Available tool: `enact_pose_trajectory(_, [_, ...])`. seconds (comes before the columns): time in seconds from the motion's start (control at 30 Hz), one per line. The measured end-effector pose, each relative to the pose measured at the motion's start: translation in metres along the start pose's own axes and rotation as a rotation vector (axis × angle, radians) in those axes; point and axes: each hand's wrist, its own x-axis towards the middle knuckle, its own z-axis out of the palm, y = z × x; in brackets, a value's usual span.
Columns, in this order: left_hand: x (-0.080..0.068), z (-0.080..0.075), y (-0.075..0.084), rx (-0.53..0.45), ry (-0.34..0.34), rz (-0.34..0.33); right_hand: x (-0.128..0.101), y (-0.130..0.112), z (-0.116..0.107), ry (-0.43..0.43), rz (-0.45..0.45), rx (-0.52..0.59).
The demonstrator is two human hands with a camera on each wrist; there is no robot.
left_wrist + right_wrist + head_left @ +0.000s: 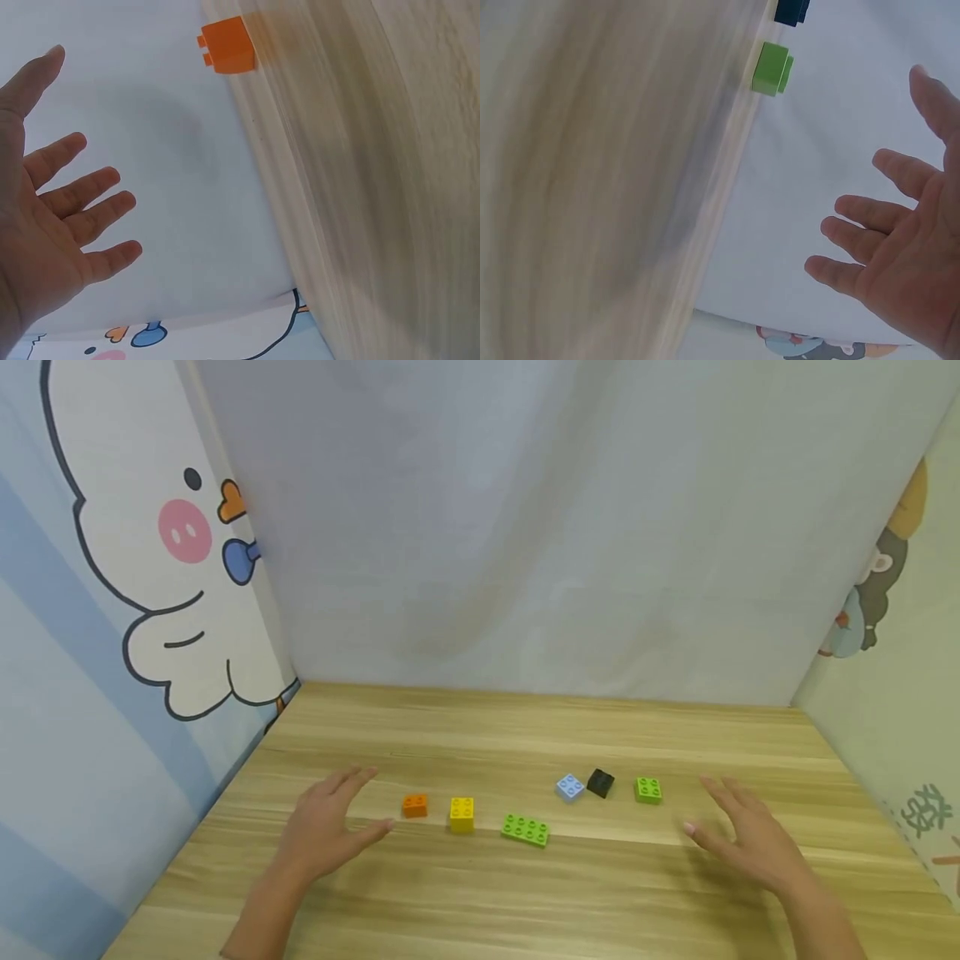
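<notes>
Several toy bricks lie in a row on the wooden table [480,893]: an orange brick [415,806], a yellow brick [462,814], a long green brick [526,830], a light blue brick [570,787], a black brick [601,782] and a small green brick [648,790]. My left hand [327,827] hovers open just left of the orange brick [229,46], fingers [82,195] spread. To the right of the small green brick [771,68] my right hand [746,837] is held open, holding nothing.
Fabric walls close in the table: a cartoon-print panel [112,610] on the left, a plain grey one [525,527] behind, another printed panel [892,610] on the right. Bare wood lies in front of the bricks.
</notes>
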Motion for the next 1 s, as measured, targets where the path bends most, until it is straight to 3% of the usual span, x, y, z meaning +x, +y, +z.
enact_pose_trajectory(0.57, [0.008, 0.023, 0.003, -0.258, -0.09, -0.033, 0.015, -0.024, 0.022, 0.031, -0.127, 0.15])
enact_pose_trajectory(0.8, [0.007, 0.031, 0.006, -0.378, -0.115, -0.111, 0.021, -0.035, 0.032, -0.02, -0.143, 0.232])
enact_pose_trajectory(1.0, [0.009, 0.04, 0.012, -0.425, -0.101, -0.091, 0.025, -0.044, 0.038, -0.094, -0.122, 0.251])
